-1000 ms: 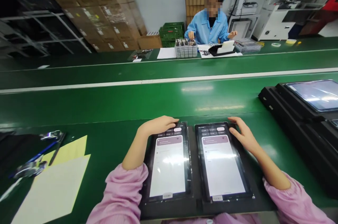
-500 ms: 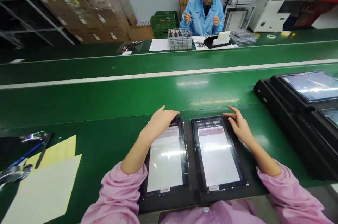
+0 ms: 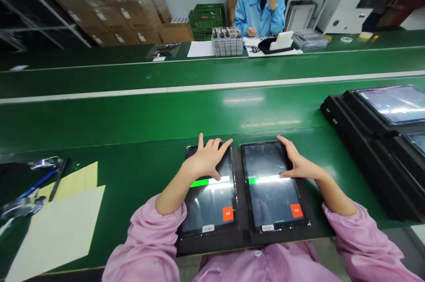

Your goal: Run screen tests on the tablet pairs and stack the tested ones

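Two tablets lie side by side in a black tray [image 3: 242,240] at the near edge of the green bench. My left hand [image 3: 206,160] rests flat, fingers spread, on the upper half of the left tablet [image 3: 209,204]. My right hand [image 3: 297,164] lies on the right edge of the right tablet [image 3: 270,195], with the thumb touching the screen. Both screens are dark, each with a green and white bar across the middle and an orange square button at the lower right.
Black trays with more tablets [image 3: 388,109] are stacked at the right. Pale paper sheets [image 3: 58,224] and a blue pen [image 3: 35,184] lie at the left. Across the green conveyor [image 3: 133,109] a person in a blue coat [image 3: 260,5] sits behind a tray of small parts [image 3: 227,43].
Both tablet screens switched from a white page to a dark screen with a green bar and an orange button. My hands slid from the top edges down onto the screens.
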Motion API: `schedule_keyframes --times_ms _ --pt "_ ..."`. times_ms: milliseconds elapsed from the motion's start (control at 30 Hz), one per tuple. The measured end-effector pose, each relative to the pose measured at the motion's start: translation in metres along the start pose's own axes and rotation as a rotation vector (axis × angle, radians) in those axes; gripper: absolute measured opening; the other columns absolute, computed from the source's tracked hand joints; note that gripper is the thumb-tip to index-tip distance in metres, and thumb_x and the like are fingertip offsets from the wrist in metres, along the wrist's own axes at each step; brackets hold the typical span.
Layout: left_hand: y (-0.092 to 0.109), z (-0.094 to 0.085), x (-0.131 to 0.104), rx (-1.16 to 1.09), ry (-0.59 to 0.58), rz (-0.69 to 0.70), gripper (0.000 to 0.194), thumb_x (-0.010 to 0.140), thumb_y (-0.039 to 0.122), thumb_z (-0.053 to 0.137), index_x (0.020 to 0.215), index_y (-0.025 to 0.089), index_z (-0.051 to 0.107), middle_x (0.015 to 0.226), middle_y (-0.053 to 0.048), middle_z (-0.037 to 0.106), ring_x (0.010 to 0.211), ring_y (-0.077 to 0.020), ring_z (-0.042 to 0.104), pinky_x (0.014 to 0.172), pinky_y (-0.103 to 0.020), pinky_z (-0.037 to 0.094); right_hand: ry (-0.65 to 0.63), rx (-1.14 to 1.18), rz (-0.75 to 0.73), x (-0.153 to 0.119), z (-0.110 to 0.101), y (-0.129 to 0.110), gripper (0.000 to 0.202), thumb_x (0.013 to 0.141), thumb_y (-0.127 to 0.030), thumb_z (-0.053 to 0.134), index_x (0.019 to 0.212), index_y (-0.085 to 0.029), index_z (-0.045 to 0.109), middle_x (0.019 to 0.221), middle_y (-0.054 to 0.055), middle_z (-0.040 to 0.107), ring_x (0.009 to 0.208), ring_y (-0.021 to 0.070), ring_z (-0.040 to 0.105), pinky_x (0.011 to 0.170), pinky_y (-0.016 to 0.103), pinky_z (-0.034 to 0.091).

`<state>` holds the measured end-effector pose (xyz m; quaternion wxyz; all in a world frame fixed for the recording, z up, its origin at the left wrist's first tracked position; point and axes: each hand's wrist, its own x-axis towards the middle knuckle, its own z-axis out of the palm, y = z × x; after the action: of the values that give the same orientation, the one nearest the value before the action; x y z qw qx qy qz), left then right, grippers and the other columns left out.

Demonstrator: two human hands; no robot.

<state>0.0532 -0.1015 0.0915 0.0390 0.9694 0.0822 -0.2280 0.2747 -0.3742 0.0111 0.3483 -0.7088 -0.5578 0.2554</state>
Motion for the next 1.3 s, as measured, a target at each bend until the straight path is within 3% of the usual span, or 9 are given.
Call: schedule_keyframes --times_ms 133,300,433,500,700,900,1033,1133,1300 --pt "-0.008 0.003 0.001 -0.078 0.003 0.066 0.122 0.069 0.044 0.082 0.157 0.022 -0.001 0.150 -0.024 0.039 0.141 -0.0394 0.035 0.111 -0.074 -0.002 0.080 0.054 0.061 -0.001 -0.009 0.006 0.113 0.074 -0.060 0.077 0.156 -0.026 0.008 0.162 0.014 0.010 0.150 0.0382 0.011 0.122 0.055 0.016" --pt "-0.016 0.010 0.005 -0.094 -0.007 0.153 0.098 0.077 0.048 0.078 0.152 0.026 0.018 0.157 -0.026 0.028 0.150 -0.0383 0.020 0.114 -0.070 0.002 0.131 0.073 0.165 -0.009 -0.014 0.014 0.085 0.075 -0.057 0.076 0.143 -0.026 0.036 0.147 0.012 0.036 0.143 0.0374 0.030 0.120 0.053 0.027" --pt "-0.015 0.015 0.007 -0.117 0.019 0.197 0.086 0.079 0.050 0.077 0.146 0.027 0.027 0.159 -0.026 0.026 0.151 -0.0390 0.015 0.114 -0.070 0.005 0.207 0.224 0.229 -0.023 0.003 0.010 0.089 0.073 -0.056 0.078 0.143 -0.027 0.031 0.151 0.013 0.034 0.144 0.0352 0.030 0.120 0.051 0.028" --pt "-0.014 0.015 0.007 -0.119 0.015 0.184 0.073 0.082 0.043 0.075 0.141 0.027 0.034 0.158 -0.026 0.028 0.151 -0.0380 0.016 0.114 -0.071 0.006 0.274 0.334 0.272 -0.031 0.015 0.008 0.079 0.079 -0.058 0.072 0.140 -0.028 0.033 0.151 0.013 0.036 0.143 0.0326 0.034 0.119 0.050 0.031" --pt "-0.013 0.018 0.013 -0.130 0.060 0.195 0.040 0.085 0.023 0.071 0.121 0.029 0.052 0.153 -0.015 0.037 0.148 -0.0358 0.023 0.114 -0.071 0.010 0.457 0.304 0.311 -0.045 0.037 0.011 0.048 0.082 -0.061 0.068 0.116 -0.027 0.061 0.148 0.011 0.041 0.141 0.0314 0.037 0.115 0.045 0.036" --pt "-0.012 0.013 0.018 -0.195 0.040 0.198 0.039 0.082 0.021 0.073 0.115 0.032 0.058 0.140 -0.008 0.042 0.141 -0.0351 0.031 0.115 -0.069 0.012 0.558 0.392 0.346 -0.044 0.043 0.014 0.048 0.074 -0.064 0.075 0.101 -0.025 0.071 0.145 0.011 0.047 0.131 0.0330 0.051 0.110 0.045 0.043" --pt "-0.010 0.001 0.022 -0.200 -0.043 0.183 0.041 0.079 0.017 0.075 0.114 0.031 0.060 0.134 -0.007 0.040 0.132 -0.0334 0.038 0.111 -0.054 0.031 0.605 0.436 0.358 -0.044 0.045 0.014 0.049 0.070 -0.064 0.079 0.097 -0.024 0.075 0.143 0.012 0.050 0.127 0.0344 0.054 0.108 0.047 0.045" --pt "-0.011 -0.003 0.025 -0.237 -0.092 0.173 0.043 0.077 0.017 0.076 0.114 0.030 0.058 0.132 -0.007 0.038 0.128 -0.0309 0.040 0.106 -0.045 0.037 0.607 0.445 0.355 -0.044 0.045 0.014 0.047 0.070 -0.062 0.079 0.098 -0.024 0.074 0.142 0.012 0.050 0.129 0.0348 0.051 0.111 0.048 0.042" --pt "-0.016 0.000 0.025 -0.294 -0.049 0.170 0.048 0.074 0.018 0.078 0.115 0.029 0.057 0.130 -0.006 0.038 0.125 -0.0297 0.043 0.105 -0.043 0.037 0.559 0.374 0.339 -0.043 0.042 0.011 0.048 0.077 -0.061 0.073 0.113 -0.028 0.069 0.139 0.010 0.048 0.132 0.0328 0.047 0.112 0.047 0.040"
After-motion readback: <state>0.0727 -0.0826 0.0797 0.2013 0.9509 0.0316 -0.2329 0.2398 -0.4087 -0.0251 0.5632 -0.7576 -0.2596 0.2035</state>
